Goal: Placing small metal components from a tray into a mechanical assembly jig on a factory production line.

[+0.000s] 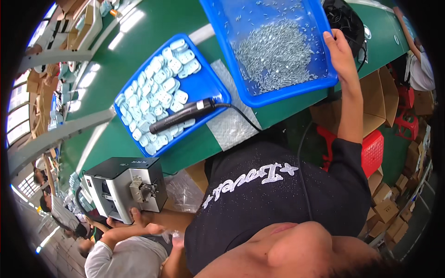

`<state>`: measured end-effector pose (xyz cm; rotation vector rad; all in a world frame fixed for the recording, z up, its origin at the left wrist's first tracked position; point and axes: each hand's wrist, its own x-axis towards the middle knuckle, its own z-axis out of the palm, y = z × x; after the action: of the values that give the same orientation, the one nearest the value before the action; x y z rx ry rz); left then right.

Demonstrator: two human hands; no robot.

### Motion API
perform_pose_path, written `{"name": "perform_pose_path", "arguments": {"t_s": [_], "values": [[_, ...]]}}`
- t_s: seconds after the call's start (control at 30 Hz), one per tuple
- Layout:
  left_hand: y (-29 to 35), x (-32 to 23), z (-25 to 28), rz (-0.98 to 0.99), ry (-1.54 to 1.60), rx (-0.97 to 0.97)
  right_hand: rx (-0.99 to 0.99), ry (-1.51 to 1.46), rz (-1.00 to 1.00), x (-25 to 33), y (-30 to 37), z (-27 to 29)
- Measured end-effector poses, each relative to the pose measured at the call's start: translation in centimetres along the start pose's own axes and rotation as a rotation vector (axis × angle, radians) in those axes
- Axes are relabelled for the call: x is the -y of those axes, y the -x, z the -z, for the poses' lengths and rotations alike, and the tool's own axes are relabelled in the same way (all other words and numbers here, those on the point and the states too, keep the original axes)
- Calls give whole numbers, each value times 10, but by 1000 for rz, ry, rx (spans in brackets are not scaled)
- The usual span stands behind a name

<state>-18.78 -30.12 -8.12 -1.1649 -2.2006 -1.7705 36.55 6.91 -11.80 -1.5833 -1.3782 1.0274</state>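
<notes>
My right hand [340,51] grips the right rim of a blue tray [287,91], thumb over the edge. Many small silver screws [278,55] lie heaped inside that tray. On the left, my left hand [139,216] is closed on the lower edge of a black and silver screw feeder [134,187], its fingers partly hidden by it. Between my hands, a second blue tray [214,88] holds many pale blue plastic pieces [157,88]. A black electric screwdriver [181,116] lies across those pieces, its cord running toward me.
The trays are at the green table [194,160], with a bubble-wrap strip [227,125] between them. A black bag [343,23] sits at the far right. Cardboard boxes [371,99] and red stools [372,153] stand right. Another person in a grey shirt [125,257] is close at left.
</notes>
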Motion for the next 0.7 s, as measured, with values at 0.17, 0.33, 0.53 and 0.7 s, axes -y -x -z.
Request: {"name": "perform_pose_path", "arguments": {"t_s": [0.17, 0.33, 0.53, 0.7], "values": [[-47, -3, -34, -34, 161, 172, -97, -79, -33, 39, -30, 48], [-90, -55, -133, -285, 599, 482, -185, -173, -106, 44, -37, 95], [-83, -106, -272, -182, 718, 605, -329, -278, -176, 56, -32, 127], [-56, -112, -363, -135, 603, 836, -417, -235, -173, 57, -14, 158]]}}
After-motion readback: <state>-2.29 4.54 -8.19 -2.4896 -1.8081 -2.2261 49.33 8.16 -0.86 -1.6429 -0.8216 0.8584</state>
